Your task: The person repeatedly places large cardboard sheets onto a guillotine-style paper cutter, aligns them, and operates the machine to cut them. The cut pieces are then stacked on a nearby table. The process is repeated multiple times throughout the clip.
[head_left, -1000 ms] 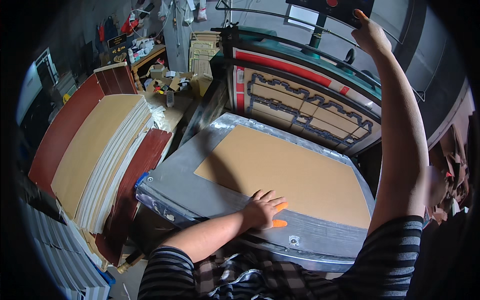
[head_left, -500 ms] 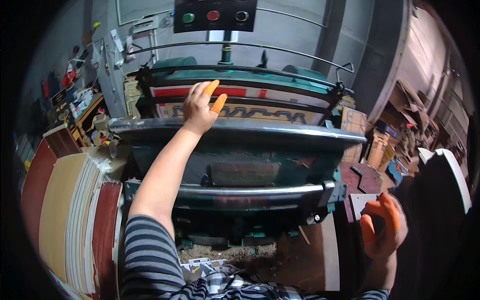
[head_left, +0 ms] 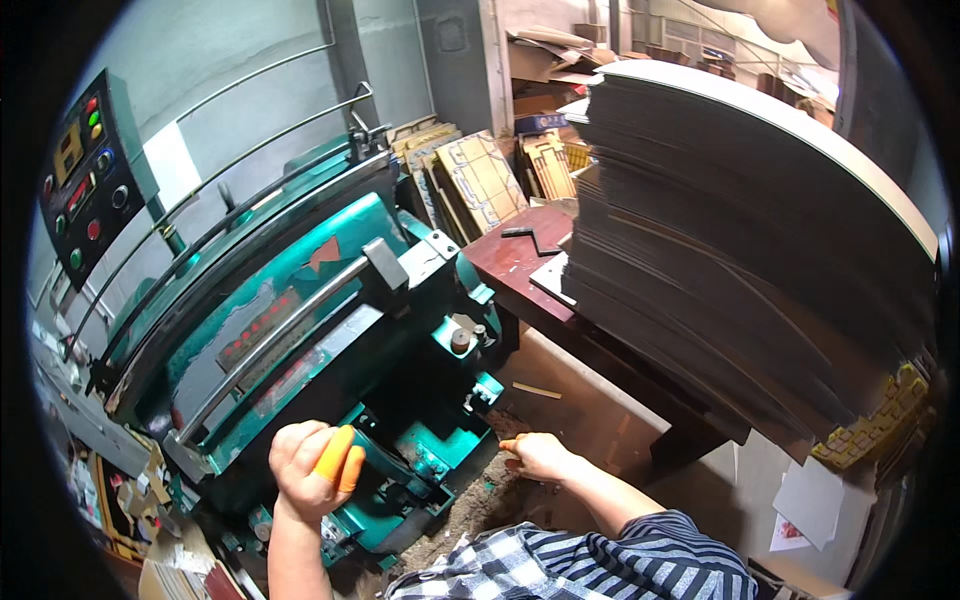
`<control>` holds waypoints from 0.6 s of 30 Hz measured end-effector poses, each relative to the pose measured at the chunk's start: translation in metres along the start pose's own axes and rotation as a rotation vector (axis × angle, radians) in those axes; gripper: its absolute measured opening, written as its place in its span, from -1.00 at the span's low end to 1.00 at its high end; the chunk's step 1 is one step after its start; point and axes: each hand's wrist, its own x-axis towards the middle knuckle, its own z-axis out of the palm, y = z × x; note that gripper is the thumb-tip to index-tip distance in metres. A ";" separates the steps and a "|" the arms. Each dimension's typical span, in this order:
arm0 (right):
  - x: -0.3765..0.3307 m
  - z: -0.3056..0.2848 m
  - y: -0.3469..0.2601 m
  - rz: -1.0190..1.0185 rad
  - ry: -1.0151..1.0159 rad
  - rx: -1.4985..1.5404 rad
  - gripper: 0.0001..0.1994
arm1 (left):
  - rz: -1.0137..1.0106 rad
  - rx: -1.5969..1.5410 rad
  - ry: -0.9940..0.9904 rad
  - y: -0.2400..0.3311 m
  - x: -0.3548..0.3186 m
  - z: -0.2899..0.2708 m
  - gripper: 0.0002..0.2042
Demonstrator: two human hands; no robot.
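Note:
My left hand (head_left: 318, 468) is raised in front of the lower part of a green die-cutting press (head_left: 330, 245). Its fingers curl in loosely, with orange covers on the thumb and forefinger, and nothing shows in them. Over the lower frame of the press, beside its green base, my right hand (head_left: 545, 458) reaches leftward with its back toward me. An orange-tipped finger stretches out from it; the other fingers are partly hidden, and I see no object there. A metal bar (head_left: 270, 350) runs across the press front, above and beyond my left hand.
A tall stack of dark sheets (head_left: 740, 240) with a pale top stands on a dark red table (head_left: 520, 240) to the right. A black angled piece (head_left: 530, 240) lies on that table. Wooden die boards (head_left: 480, 180) lean behind it. At upper left hangs a control panel (head_left: 90, 180).
My view has swung right toward the stack. My left hand has come down from the press opening and curled; my right hand has moved in toward the press base. The patterned board inside is out of sight.

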 end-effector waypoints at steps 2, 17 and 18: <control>-0.006 -0.007 0.003 -0.022 0.106 0.005 -0.58 | -0.004 0.020 0.029 0.005 0.007 -0.008 -0.76; 0.029 -0.067 -0.036 -0.091 0.259 0.085 -0.77 | -0.310 0.347 0.065 -0.111 0.038 -0.080 -0.62; 0.031 -0.083 -0.042 -0.100 0.246 0.080 -0.77 | -0.368 0.379 0.050 -0.119 0.036 -0.082 -0.61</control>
